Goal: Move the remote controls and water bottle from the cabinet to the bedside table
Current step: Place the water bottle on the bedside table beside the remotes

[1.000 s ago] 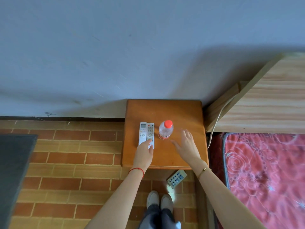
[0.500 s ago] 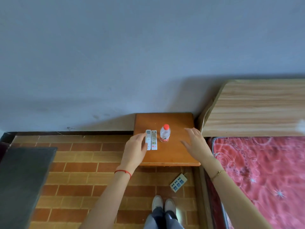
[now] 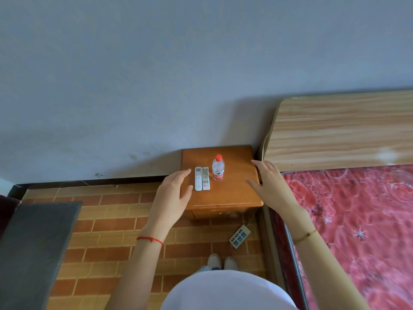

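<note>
Two white remote controls (image 3: 202, 178) lie side by side on the brown wooden bedside table (image 3: 232, 193). A clear water bottle (image 3: 218, 167) with a red cap stands upright just right of them. My left hand (image 3: 173, 198), with a red string at the wrist, hovers open over the table's left edge, apart from the remotes. Over the table's right edge my right hand (image 3: 271, 186) is open too, fingers spread, holding nothing.
A wooden headboard (image 3: 339, 130) and a bed with a red patterned cover (image 3: 357, 220) lie to the right. A power strip (image 3: 239, 236) sits on the brick-pattern floor (image 3: 107, 231) in front of the table. A dark grey surface (image 3: 33, 249) fills the lower left. My shoes (image 3: 221, 262) stand below.
Both hands have drawn back and apart from the remotes and the bottle. The camera has pulled away and risen, so the table looks smaller and farther.
</note>
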{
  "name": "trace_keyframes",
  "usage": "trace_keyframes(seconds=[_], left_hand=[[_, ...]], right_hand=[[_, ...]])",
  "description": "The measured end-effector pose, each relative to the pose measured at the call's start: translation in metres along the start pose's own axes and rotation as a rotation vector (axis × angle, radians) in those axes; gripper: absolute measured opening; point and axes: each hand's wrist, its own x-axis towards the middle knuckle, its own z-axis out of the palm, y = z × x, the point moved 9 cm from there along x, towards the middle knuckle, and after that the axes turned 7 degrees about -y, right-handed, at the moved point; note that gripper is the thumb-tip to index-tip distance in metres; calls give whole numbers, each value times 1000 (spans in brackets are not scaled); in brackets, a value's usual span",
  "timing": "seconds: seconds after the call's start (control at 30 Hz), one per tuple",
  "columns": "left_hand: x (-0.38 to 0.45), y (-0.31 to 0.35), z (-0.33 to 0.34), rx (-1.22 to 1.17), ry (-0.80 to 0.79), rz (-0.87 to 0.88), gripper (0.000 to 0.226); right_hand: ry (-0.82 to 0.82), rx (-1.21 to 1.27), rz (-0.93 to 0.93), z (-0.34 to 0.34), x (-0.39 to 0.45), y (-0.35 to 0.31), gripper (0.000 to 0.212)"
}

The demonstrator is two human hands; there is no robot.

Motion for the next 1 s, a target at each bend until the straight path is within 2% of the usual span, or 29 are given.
trace_keyframes(seconds=[0.53,0.73,1.0], left_hand=[[-75,-1,-32,16,135,-96,45],[-119,-30,-41,14,200,-281,48],[-211,-81,-66,-5,331,-560,48]], right_hand=[[-32,23,-71,8,-42,-30,60],[-124,-25,-188,30,-39,-71,56],[-326,-91,-456,89,-39,-172,57]])
